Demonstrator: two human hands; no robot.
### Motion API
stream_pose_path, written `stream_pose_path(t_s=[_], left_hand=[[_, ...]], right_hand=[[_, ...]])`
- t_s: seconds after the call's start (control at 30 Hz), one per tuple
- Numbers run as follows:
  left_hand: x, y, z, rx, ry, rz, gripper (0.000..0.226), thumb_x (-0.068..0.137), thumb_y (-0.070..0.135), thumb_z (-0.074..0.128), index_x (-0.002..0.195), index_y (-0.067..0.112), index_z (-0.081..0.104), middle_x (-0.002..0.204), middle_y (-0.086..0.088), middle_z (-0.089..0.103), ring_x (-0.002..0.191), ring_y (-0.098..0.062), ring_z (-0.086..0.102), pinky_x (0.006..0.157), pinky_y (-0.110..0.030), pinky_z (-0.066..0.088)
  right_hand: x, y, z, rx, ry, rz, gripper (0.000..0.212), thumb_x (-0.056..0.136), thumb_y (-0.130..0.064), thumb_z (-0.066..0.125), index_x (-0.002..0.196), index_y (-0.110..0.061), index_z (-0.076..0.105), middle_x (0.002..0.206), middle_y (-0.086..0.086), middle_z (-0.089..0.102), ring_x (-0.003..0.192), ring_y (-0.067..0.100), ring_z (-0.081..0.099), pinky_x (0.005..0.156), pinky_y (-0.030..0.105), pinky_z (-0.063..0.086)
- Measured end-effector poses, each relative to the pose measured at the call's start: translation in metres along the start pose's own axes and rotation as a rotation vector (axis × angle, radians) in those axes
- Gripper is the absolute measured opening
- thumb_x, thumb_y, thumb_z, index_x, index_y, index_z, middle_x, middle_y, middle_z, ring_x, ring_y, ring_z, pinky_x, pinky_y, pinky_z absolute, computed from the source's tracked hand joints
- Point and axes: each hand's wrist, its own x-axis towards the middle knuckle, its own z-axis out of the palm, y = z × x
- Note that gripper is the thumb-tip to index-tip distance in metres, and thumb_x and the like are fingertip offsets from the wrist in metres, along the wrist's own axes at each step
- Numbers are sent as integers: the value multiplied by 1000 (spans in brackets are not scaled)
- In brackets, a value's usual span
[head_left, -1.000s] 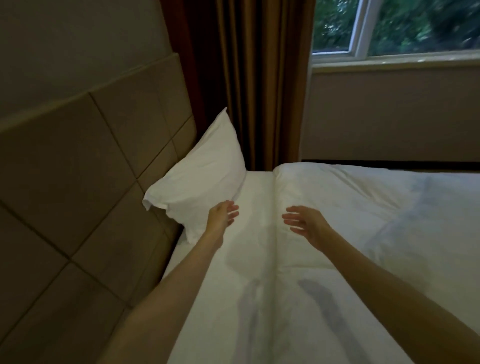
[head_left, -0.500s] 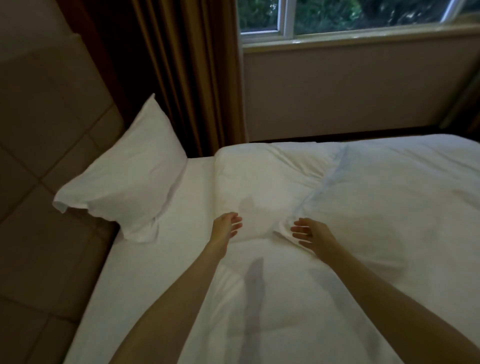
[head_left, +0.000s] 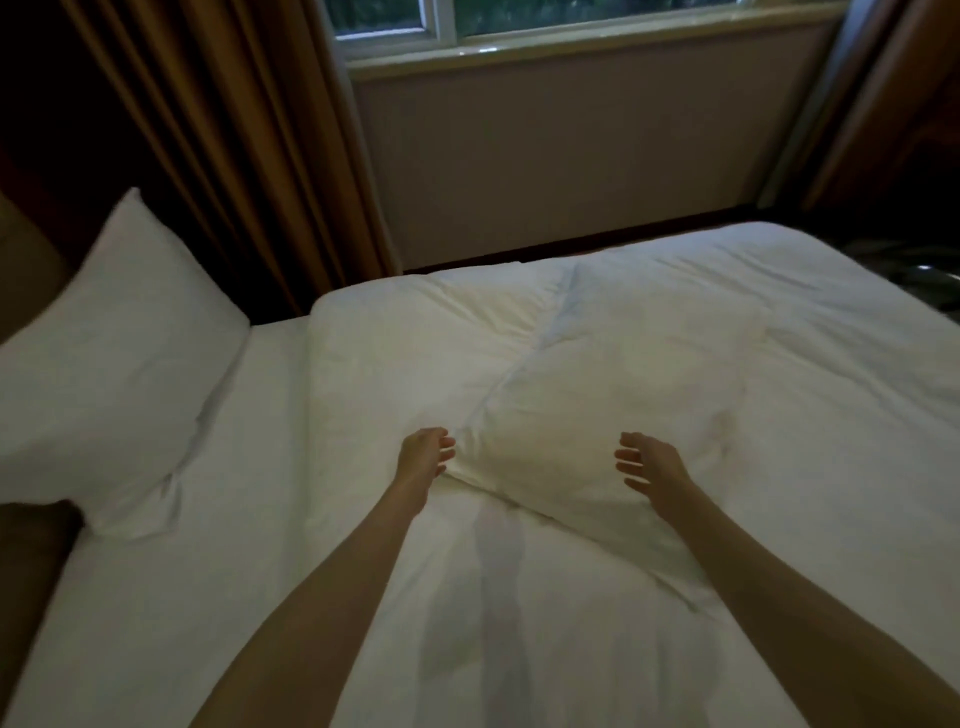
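Bedroom, white duvet (head_left: 597, 364): left hand (head_left: 423, 457), right hand (head_left: 649, 465) open, close over it.

duvet (head_left: 597, 374): white, puffy, creased
pose: corner folded back on itself
place: fold between left fingers (head_left: 445, 453) and right fingers (head_left: 627, 458)

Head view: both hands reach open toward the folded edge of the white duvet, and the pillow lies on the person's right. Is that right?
Not quite: the head view shows the pillow on the person's left. The rest stands: the left hand and the right hand are both open, reaching toward the folded edge of the white duvet.
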Motion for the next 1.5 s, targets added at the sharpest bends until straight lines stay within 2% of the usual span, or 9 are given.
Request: stream_pose_path(t_s=[0.13,0.43,0.53,0.67,0.77,0.87,1.07,1.17,1.5], left_hand=[[24,-1,32,90,-32,-2,20,93,19,47,103,9,61,99,-10,66,79,-18,62,63,-27,43],[96,2,93,269,-42,-25,16,93,23,50,90,13,61,98,-10,62,79,-20,59,69,-30,44],[124,0,108,404,-28,-18,35,92,26,51,116,2,60,113,-18,63,104,-32,59,90,-39,47],[155,-3,125,557,-44,-33,47,91,28,56,130,3,51,132,-21,56,118,-35,55,97,-40,46],[173,-13,131,682,-92,-99,70,87,38,63,142,5,35,145,-23,39,128,-38,46,105,-46,41],[181,-29,129,839,-122,-146,91,78,51,69,146,8,26,149,-24,29,135,-40,36,110,-50,35],[180,-48,134,996,-49,-153,117,60,65,75,144,3,24,149,-23,33,137,-38,34,113,-56,26],[177,-42,139,1102,12,-118,118,55,70,74,140,1,32,144,-21,43,134,-36,40,110,-53,24],[136,30,157,740,-34,91,87,55,37,88,128,3,56,129,-19,62,115,-32,60,93,-37,49]], right_hand=[[29,5,-40,55,110,11,28,90,-22,57,112,-6,58,83,7,54,89,26,52,80,35,39],[104,15,-108,59,297,105,51,88,-27,60,130,-1,48,105,13,55,106,33,52,94,46,43],[127,20,-123,29,344,141,58,87,-30,61,135,-2,45,133,19,50,115,35,50,91,43,42],[151,30,-131,34,324,191,63,87,-30,61,139,-2,39,120,13,48,105,27,46,84,38,36],[161,46,-130,20,277,245,73,88,-34,62,147,-7,28,142,18,42,122,33,45,90,39,35],[165,69,-125,46,239,318,84,86,-37,64,150,-9,18,151,18,34,135,37,37,103,46,34],[169,86,-107,93,250,336,86,78,-36,73,144,-6,26,141,17,45,113,35,52,86,42,47],[172,76,-101,121,257,305,94,71,-37,78,143,-7,26,139,15,46,113,35,53,92,50,50],[151,2,-68,321,322,48,71,68,-3,77,132,-3,49,124,14,59,107,35,58,87,42,51]])
